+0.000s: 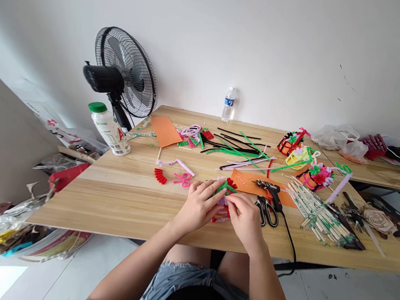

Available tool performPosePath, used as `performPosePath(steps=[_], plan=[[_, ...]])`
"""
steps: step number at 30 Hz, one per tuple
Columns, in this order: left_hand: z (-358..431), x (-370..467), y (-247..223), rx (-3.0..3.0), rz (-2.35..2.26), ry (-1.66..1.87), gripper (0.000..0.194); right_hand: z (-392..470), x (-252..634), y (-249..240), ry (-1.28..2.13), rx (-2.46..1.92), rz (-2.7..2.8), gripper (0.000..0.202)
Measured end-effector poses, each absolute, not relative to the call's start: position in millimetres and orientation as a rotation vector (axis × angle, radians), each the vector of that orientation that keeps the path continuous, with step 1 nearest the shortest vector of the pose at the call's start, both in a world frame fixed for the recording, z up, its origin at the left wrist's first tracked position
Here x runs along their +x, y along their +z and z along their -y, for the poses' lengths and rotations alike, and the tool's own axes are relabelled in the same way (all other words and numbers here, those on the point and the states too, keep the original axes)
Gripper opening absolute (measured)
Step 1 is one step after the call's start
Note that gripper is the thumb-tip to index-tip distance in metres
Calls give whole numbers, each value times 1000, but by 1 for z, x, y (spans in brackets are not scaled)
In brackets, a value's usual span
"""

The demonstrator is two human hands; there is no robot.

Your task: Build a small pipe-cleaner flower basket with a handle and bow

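Lower centre of frame: red, green and lilac fuzzy piece point(222, 201) between both hands, just above near edge of wooden table point(114, 198). Left hand point(201, 201) half-curled over piece's left side, holding it. Right hand point(246, 216) nearly closed, thumb and forefinger pinching piece's right edge. Piece's full shape hard to make out behind fingers. Right of hands: scissors point(268, 208), glue gun point(272, 192) on orange sheet point(242, 180). Left of hands: pink looped bow point(182, 180), red coil point(160, 176). Right of frame: bundled sticks point(314, 213).
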State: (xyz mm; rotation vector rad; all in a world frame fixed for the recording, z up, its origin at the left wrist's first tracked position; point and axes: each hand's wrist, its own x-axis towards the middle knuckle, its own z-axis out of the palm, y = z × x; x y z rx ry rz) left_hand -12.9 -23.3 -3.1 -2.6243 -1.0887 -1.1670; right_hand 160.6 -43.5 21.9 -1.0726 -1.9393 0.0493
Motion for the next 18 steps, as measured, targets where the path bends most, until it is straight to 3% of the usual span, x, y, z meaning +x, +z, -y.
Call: performPosePath(steps=[18], plan=[[23, -13, -5, -2593, 1089, -1151, 36, 40, 165, 17, 214, -1039, 1874, 17]])
